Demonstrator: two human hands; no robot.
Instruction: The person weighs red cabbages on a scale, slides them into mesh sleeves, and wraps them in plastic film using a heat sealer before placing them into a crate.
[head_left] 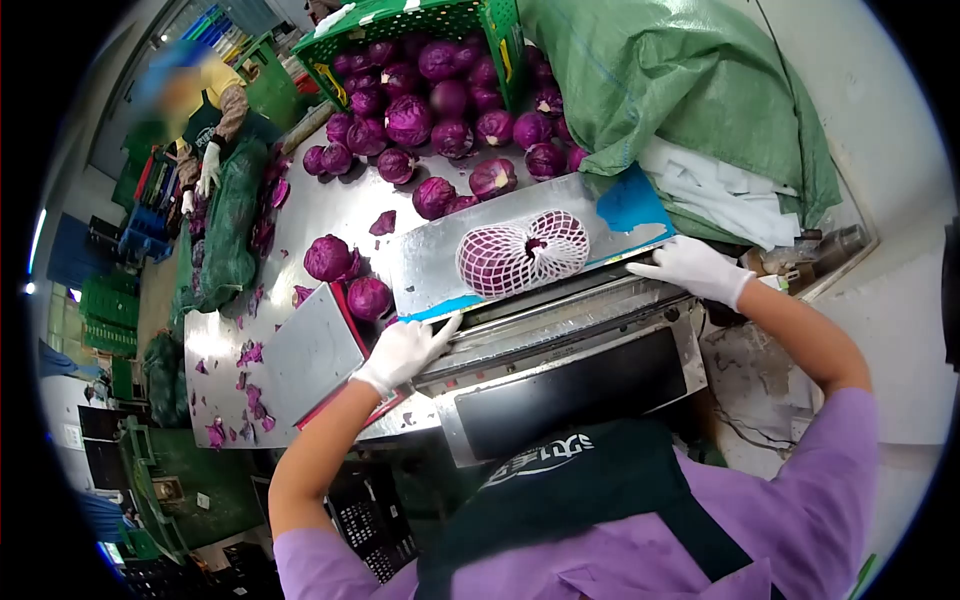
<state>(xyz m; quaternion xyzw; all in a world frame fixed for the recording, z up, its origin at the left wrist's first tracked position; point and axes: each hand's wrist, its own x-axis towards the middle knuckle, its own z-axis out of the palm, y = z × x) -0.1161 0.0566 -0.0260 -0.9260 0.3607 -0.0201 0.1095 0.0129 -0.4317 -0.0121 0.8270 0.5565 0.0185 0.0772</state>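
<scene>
- left hand [403, 350] and right hand [695, 268]: white cloth-like gloves, matt
- tray [440, 262]: bare metal, dull sheen, blue film at its edges
- cabbage [522, 252] on tray: purple, in white foam net sleeve
- machine [560, 345]: brushed steel, with a dark glossy panel
- table [330, 205]: shiny sheet metal, scuffed
- loose cabbages [410, 120]: waxy, smooth
- crate [400, 20]: green plastic
- sack [690, 80]: green woven, matt

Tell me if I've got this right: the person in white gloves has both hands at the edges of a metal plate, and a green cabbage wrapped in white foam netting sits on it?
Not quite. The head view shows the netted cabbage is purple, not green. The rest holds: the gloved left hand and right hand rest at the edges of the metal plate.
</scene>
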